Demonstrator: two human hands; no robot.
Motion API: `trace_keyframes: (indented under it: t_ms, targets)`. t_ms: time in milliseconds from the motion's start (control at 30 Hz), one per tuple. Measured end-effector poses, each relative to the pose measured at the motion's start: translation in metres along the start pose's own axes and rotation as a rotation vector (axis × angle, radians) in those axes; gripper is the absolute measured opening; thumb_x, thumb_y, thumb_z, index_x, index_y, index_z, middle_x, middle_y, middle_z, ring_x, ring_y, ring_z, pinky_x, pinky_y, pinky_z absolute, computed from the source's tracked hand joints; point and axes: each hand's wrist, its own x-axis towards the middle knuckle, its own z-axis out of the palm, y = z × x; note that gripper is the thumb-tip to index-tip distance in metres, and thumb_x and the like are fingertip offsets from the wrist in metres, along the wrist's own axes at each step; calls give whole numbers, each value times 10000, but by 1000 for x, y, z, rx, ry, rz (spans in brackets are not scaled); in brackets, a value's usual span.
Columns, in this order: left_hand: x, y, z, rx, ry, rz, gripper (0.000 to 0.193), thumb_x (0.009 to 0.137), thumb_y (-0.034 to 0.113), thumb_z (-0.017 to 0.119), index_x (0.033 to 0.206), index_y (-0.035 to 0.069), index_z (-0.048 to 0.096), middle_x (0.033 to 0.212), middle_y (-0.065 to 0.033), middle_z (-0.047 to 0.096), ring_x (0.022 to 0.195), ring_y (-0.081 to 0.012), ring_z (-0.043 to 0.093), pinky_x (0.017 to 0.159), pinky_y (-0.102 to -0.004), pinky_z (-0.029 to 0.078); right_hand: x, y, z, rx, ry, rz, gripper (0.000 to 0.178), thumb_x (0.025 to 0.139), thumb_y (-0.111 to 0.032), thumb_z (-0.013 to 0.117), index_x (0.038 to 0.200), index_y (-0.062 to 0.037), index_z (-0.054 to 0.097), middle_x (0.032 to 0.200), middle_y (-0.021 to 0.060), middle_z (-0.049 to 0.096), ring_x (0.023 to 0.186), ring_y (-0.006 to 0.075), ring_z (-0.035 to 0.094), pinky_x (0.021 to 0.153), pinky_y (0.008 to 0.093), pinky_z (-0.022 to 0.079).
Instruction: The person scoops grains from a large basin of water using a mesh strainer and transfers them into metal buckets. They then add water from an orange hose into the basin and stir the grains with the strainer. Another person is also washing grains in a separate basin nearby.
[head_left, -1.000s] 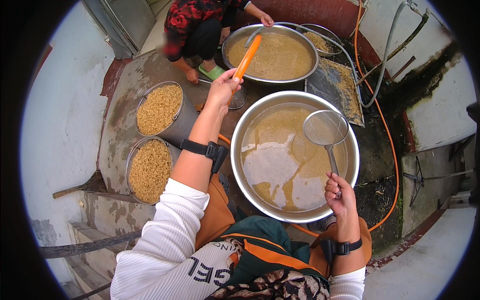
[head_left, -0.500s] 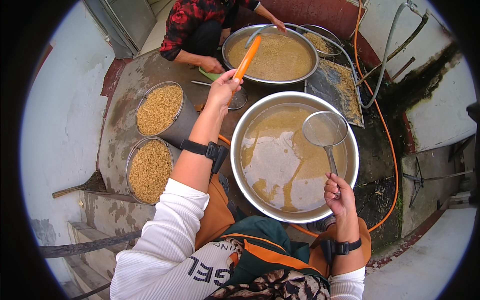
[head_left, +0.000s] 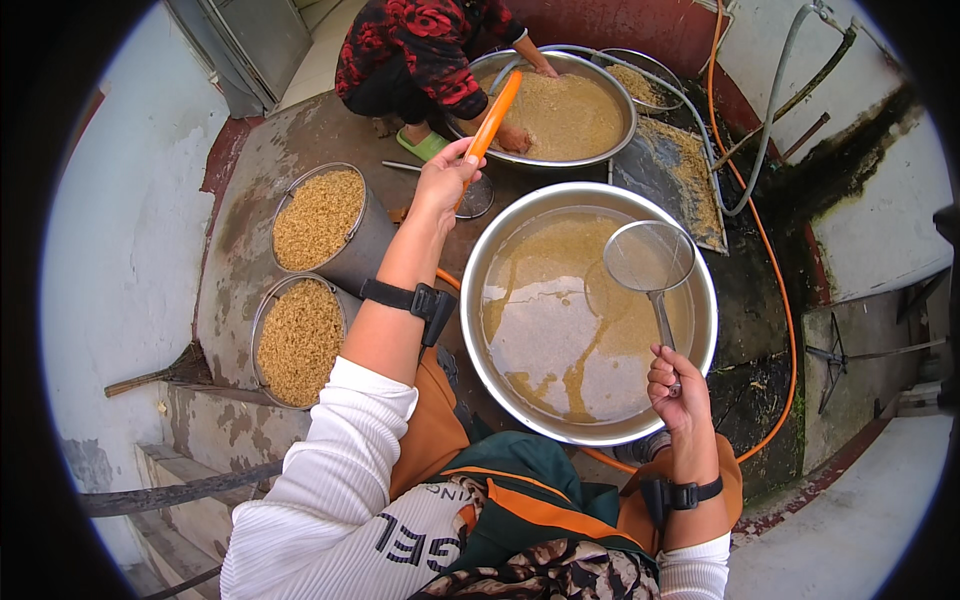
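Observation:
My left hand (head_left: 450, 180) is closed around an orange hose (head_left: 496, 112), whose free end slants up over the near rim of the far basin (head_left: 628, 140). My right hand (head_left: 681, 388) grips the handle of a round wire-mesh strainer (head_left: 650, 256). The strainer hangs over the right side of the large metal basin (head_left: 475, 360) in front of me. Cloudy water fills this basin, with tan grain-like matter and a pale reflection visible. Whether the mesh touches the water, I cannot tell.
Two metal buckets (head_left: 372, 235) heaped with golden grain stand at left. A person (head_left: 425, 60) crouches at the far basin, both hands in its grainy water. Grain lies on a dark sheet (head_left: 655, 185) at right. A broom (head_left: 150, 380) rests near the steps.
The other person has leaned right and put both hands into the far basin; the green slipper shows more. Faint rings mark the near basin's water. My hands have hardly moved.

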Motion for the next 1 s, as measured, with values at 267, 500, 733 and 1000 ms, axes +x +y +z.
trace_keyframes:
  t_ms: [267,500,733,1000]
  targets:
    - [0,0,1,5,4,-5,317,887,39,561,1201,83,581,928,-62,640,737,-85,550,700,-209,462,1,0,-1,6,-1,0,158,904,-102,541,1029,-9,524,654,-25,443,508,59,413,425,204,315]
    - [1,0,0,3,-5,-8,308,889,42,560,1194,76,583,932,-61,640,735,-88,547,708,-213,456,-1,0,1,8,-2,4,152,904,-104,541,1022,-11,523,653,-25,438,506,58,414,423,204,313]
    - [-1,1,1,-2,-9,-13,339,884,26,557,1222,56,551,953,-83,640,759,-105,566,742,-222,474,0,1,1,-2,7,1,148,902,-102,543,1016,-11,522,653,-25,438,505,58,413,422,200,313]
    - [-1,2,1,10,-9,-6,341,884,25,558,1224,56,549,952,-81,640,759,-104,566,743,-222,475,-1,1,2,7,-3,7,151,901,-105,546,1018,-13,522,654,-24,442,503,57,415,423,204,316]
